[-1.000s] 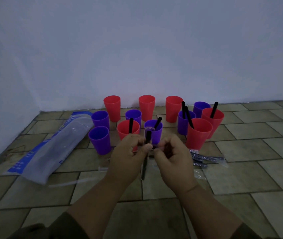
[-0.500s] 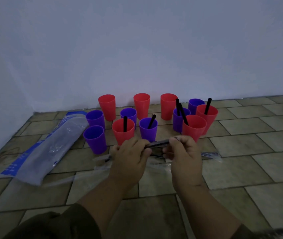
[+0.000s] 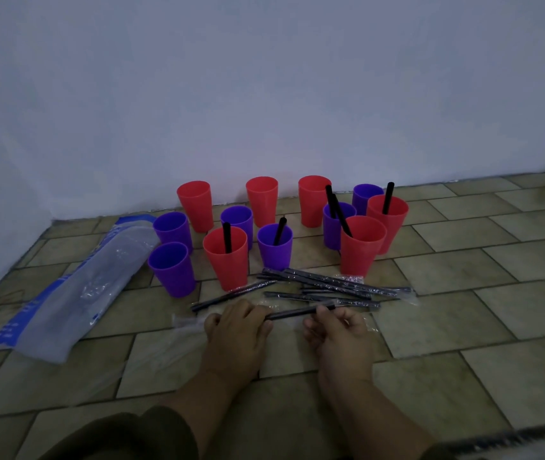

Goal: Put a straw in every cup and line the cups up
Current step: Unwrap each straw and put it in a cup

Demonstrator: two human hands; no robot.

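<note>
Head view: a plastic bag (image 3: 75,293) is seen lying well left of the left hand (image 3: 236,330). A black straw (image 3: 299,312) is pinched at its ends by curled fingers of the left hand and the right hand (image 3: 339,333). Wrapped straws (image 3: 330,285) are scattered just beyond both hands. Red and purple cups (image 3: 226,260) are clustered farther beyond, some holding straws.

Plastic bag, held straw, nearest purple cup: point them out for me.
Plastic bag (image 3: 75,293): head view, middle of its clear body.
Held straw (image 3: 297,311): head view, middle of its shaft.
Nearest purple cup (image 3: 174,281): head view, front wall.
</note>
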